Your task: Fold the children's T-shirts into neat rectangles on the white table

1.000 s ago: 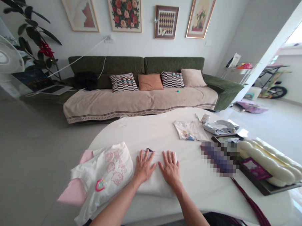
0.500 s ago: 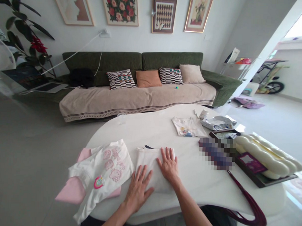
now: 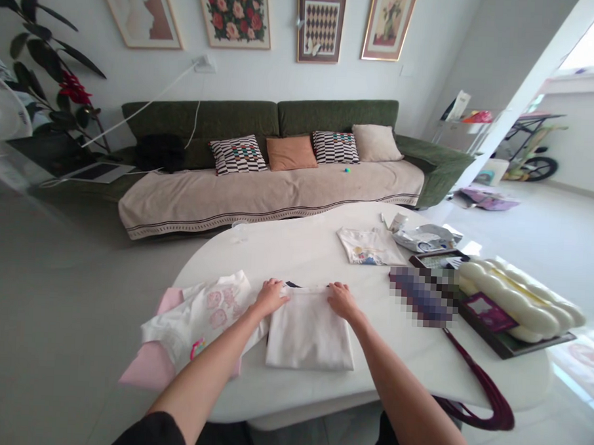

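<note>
On the white oval table [image 3: 286,242] lies a folded white garment [image 3: 307,331], with a dark collar edge showing at its far side. My left hand [image 3: 270,297] is bunched at its far left corner, and my right hand [image 3: 343,300] at its far right corner. Both sets of fingers seem to pinch the cloth. A white garment with pink prints and pink sleeves [image 3: 219,317] lies against the left side of the folded one, touching my left forearm.
A folded printed white shirt [image 3: 369,246] and a crumpled plastic bag [image 3: 424,238] lie farther along the table. To the right are a pixelated patch [image 3: 420,297], a dark tray holding a white bumpy cushion [image 3: 507,300], and a dark red cord [image 3: 486,401] hanging off the edge.
Both hands have moved from the garment's middle to its far corners, my left hand travelling farthest. The whole folded white garment now shows below them, and the view has shifted slightly.
</note>
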The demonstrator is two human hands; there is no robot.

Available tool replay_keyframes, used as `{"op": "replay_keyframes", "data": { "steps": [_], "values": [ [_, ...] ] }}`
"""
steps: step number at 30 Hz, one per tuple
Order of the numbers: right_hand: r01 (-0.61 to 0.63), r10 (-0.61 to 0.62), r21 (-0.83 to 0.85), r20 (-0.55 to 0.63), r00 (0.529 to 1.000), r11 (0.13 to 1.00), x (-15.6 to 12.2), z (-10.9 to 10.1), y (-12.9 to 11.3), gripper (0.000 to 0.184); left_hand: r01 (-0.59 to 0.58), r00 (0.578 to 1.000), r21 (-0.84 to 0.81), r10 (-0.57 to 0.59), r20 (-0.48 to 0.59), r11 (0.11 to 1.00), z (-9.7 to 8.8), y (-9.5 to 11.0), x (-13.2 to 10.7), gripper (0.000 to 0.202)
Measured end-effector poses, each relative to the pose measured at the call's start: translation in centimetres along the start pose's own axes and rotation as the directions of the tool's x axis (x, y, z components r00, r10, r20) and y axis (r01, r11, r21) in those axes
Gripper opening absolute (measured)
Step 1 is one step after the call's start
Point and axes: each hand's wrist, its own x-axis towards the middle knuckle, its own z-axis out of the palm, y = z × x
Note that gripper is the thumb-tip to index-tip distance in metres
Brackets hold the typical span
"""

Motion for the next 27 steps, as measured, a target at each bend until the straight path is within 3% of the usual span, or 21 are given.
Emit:
{"op": "replay_keyframes", "data": {
  "steps": [3, 5, 7, 10, 12, 14, 16, 18, 22, 24, 27],
  "values": [
    [0.032, -0.032, 0.026, 0.027, 0.999, 0.999, -0.1, -1.0, 0.6, 0.033, 0.019, 1.0, -0.058, -0.018, 0.023, 0.998, 0.0, -0.4, 0.5, 0.032],
    [0.067, -0.068, 0.053, 0.029, 0.997, 0.996, -0.2, -2.3, 0.9, 0.029, 0.003, 0.999, -0.108, 0.002, 0.047, 0.994, -0.9, -0.5, 0.6, 0.022],
    [0.105, -0.106, 0.087, -0.003, 0.994, 0.991, -0.4, -4.4, 1.2, 0.023, -0.029, 0.999, -0.155, 0.035, 0.041, 0.988, -2.9, -0.2, 0.6, 0.023],
    [0.159, -0.143, 0.138, -0.117, 0.983, 0.978, -1.5, -8.5, 1.5, 0.019, -0.115, 0.993, -0.235, 0.106, -0.053, 0.965, -6.8, 0.9, -0.1, 0.034],
    [0.194, -0.16, 0.165, -0.199, 0.967, 0.967, -3.1, -10.6, 1.6, 0.021, -0.21, 0.974, -0.267, 0.178, -0.138, 0.941, -9.1, 2.1, -1.6, 0.034],
    [0.254, -0.191, 0.205, -0.284, 0.94, 0.945, -5.2, -11.2, 1.9, 0.021, -0.312, 0.945, -0.241, 0.274, -0.178, 0.919, -10.3, 3.4, -4.0, 0.026],
    [0.322, -0.228, 0.233, -0.354, 0.907, 0.918, -7.6, -10.2, 2.7, 0.02, -0.399, 0.915, -0.17, 0.381, -0.131, 0.901, -10.0, 4.4, -6.9, 0.016],
    [0.363, -0.276, 0.207, -0.353, 0.894, 0.909, -9.7, -7.9, 3.9, 0.024, -0.478, 0.878, -0.106, 0.479, -0.01, 0.872, -8.5, 4.8, -9.5, 0.014],
    [0.33, -0.317, 0.075, -0.148, 0.937, 0.941, -12.8, -3.4, 6.0, 0.027, -0.504, 0.816, -0.114, 0.515, 0.262, 0.856, -4.8, 3.7, -11.5, 0.019],
    [0.286, -0.273, 0.1, -0.125, 0.954, 0.953, -13.9, -2.2, 5.1, 0.024, -0.456, 0.847, -0.162, 0.483, 0.224, 0.875, -3.4, 2.7, -10.2, 0.021],
    [0.293, -0.254, 0.216, -0.188, 0.949, 0.931, -15.0, -0.8, 0.5, 0.022, -0.287, 0.957, -0.177, 0.291, -0.006, 0.941, -1.6, 1.7, -6.5, 0.032]
  ]
}}
